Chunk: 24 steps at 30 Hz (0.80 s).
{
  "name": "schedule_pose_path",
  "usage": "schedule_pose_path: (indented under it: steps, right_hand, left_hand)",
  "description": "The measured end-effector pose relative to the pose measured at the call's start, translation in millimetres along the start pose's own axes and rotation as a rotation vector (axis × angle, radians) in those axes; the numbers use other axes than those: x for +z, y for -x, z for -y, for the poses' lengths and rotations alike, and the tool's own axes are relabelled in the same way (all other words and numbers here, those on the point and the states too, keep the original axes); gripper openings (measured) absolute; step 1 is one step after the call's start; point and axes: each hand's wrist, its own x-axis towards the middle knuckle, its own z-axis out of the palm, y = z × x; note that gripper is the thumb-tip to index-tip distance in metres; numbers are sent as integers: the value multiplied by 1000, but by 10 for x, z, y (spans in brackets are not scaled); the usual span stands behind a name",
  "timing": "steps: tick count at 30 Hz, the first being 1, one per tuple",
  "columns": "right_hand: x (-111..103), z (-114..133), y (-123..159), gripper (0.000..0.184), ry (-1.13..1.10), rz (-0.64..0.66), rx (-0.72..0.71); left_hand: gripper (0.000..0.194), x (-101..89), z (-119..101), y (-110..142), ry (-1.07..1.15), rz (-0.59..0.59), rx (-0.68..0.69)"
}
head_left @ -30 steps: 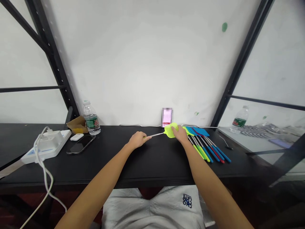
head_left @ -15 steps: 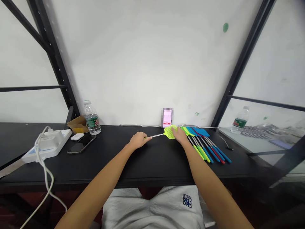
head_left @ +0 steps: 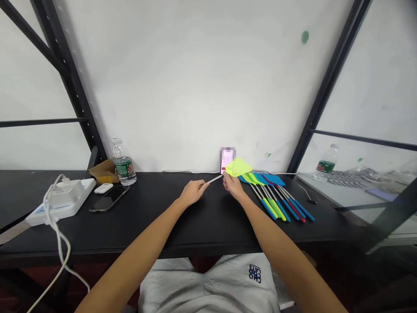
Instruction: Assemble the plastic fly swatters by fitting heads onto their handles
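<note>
My left hand (head_left: 191, 193) is closed around the handle end of a yellow-green fly swatter (head_left: 239, 167). Its thin metal rod runs up and to the right, and the mesh head is lifted off the black table (head_left: 156, 217). My right hand (head_left: 231, 184) pinches the rod just below the head. To the right of that hand lies a row of several fly swatters (head_left: 276, 195) with green, blue and red handles, heads toward the wall.
A small phone (head_left: 227, 158) with a lit screen leans on the wall behind the swatter. At the left stand a water bottle (head_left: 123, 163), a cardboard box (head_left: 104, 171), white earbuds case (head_left: 104, 188), black phone (head_left: 107, 198) and white power strip (head_left: 61, 200) with cables. Another bottle (head_left: 326, 163) stands on the right shelf.
The swatter's head has risen off the table and tilted upward. My right hand slid from on top of the head to the rod beneath it; my left hand moved slightly right.
</note>
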Motion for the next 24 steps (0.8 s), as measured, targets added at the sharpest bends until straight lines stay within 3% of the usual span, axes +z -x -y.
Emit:
schedule_pose_path:
  steps: [8,14,24]
  right_hand:
    - [70,70,6,40,-158,-37,78]
    - [-17,93,-67,36,-161,-99,88]
    - [-102,40,-134,39,-114,-78,130]
  left_hand:
    - [49,49,-25,-25,29,57,14]
    - [49,22,6,-65,23,69,19]
    - [50,-3,28,-91,-49,90,-6]
